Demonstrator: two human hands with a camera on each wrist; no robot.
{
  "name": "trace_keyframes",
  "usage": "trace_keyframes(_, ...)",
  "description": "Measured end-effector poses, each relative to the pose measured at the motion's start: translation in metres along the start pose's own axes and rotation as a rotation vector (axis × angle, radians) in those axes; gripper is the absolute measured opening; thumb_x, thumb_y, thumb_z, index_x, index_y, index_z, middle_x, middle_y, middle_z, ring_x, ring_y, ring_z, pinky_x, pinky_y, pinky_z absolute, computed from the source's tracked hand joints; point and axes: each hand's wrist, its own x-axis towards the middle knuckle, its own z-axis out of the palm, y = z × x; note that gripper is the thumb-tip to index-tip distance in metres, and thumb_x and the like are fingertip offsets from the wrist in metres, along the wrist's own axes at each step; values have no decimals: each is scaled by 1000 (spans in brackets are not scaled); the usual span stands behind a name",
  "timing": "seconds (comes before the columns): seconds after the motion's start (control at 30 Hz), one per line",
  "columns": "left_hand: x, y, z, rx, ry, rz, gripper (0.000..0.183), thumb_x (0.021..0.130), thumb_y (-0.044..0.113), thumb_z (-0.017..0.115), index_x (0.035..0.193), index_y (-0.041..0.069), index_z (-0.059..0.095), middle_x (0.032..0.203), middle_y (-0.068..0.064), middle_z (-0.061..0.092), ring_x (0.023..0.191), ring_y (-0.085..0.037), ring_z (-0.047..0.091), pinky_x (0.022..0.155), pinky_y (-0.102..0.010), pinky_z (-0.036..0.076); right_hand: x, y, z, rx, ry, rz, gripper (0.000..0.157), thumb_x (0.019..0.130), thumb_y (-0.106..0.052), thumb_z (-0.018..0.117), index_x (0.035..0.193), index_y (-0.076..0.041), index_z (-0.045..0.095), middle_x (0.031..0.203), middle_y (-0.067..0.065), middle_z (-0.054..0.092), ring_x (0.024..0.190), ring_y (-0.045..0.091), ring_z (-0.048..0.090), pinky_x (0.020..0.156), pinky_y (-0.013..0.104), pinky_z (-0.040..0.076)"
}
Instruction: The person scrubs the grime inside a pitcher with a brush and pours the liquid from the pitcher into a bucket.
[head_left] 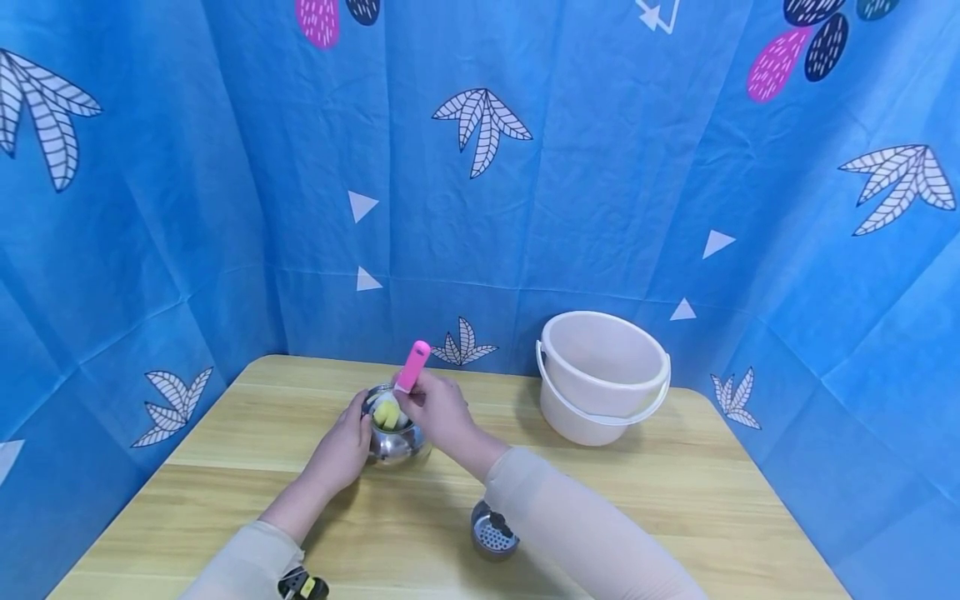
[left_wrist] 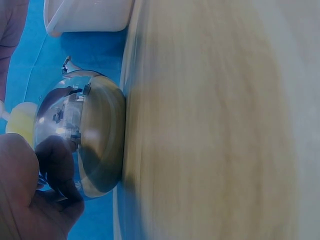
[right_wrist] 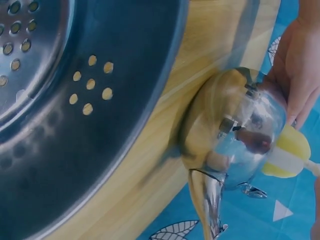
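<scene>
A shiny metal teapot [head_left: 393, 448] stands upright on the table with its top open. My left hand [head_left: 345, 442] holds its left side near the rim, and the pot's wall mirrors the fingers in the left wrist view. Pinched in my right hand [head_left: 442, 410] is a sponge brush with a pink handle [head_left: 415, 364], tilted up out of the pot. Its yellow sponge head [right_wrist: 289, 151] sits at the pot's mouth; whether part of it is inside is hard to see. The spout [right_wrist: 212, 202] shows in the right wrist view.
Under my right forearm lies a perforated metal strainer [head_left: 493, 533], partly covered by the wrist camera. A white bucket [head_left: 592, 408] with its handle hanging down stands at the back right. Blue patterned cloth [head_left: 480, 233] hangs around the wooden table [head_left: 420, 533].
</scene>
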Motion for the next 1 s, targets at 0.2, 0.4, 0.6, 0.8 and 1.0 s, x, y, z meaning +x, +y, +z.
trace_keyframes(0.2, -1, 0, 0, -6, -2, -1, 57, 111, 23, 27, 155, -9, 13, 153, -37, 29, 137, -52, 37, 112, -61, 32, -2, -3, 0, -77, -14, -65, 21, 96, -13, 69, 116, -9, 70, 107, 6, 76, 93, 13, 73, 80, 16, 56)
trace_keyframes(0.4, 0, -2, 1, -9, 13, 16, 55, 110, 20, 29, 154, -10, 16, 151, -37, 32, 135, -51, 39, 112, -61, 33, -2, -2, 1, -112, -17, -115, 20, 96, -12, 69, 115, -8, 70, 108, 5, 75, 97, 13, 72, 83, 15, 55)
trace_keyframes(0.6, 1, -4, 1, -1, 5, 4, 56, 110, 22, 28, 155, -8, 15, 152, -35, 32, 136, -50, 39, 111, -61, 34, -2, -5, 2, -147, -21, -134, 21, 97, -12, 67, 117, -9, 69, 110, 6, 75, 100, 15, 71, 85, 17, 55)
trace_keyframes(0.8, 0, -3, 0, -9, 0, 9, 56, 111, 23, 27, 156, -8, 14, 153, -35, 30, 137, -50, 37, 112, -61, 32, -2, -10, 1, -169, -48, -150, 19, 99, -13, 64, 116, -6, 68, 110, 6, 74, 100, 16, 70, 86, 18, 55)
trace_keyframes(1.0, 0, -2, -1, -3, 1, 24, 56, 111, 24, 26, 155, -8, 14, 154, -35, 30, 139, -48, 35, 114, -60, 30, -2, -11, 1, -208, -75, -159, 18, 101, -15, 62, 118, -10, 66, 117, 4, 73, 108, 14, 68, 93, 18, 52)
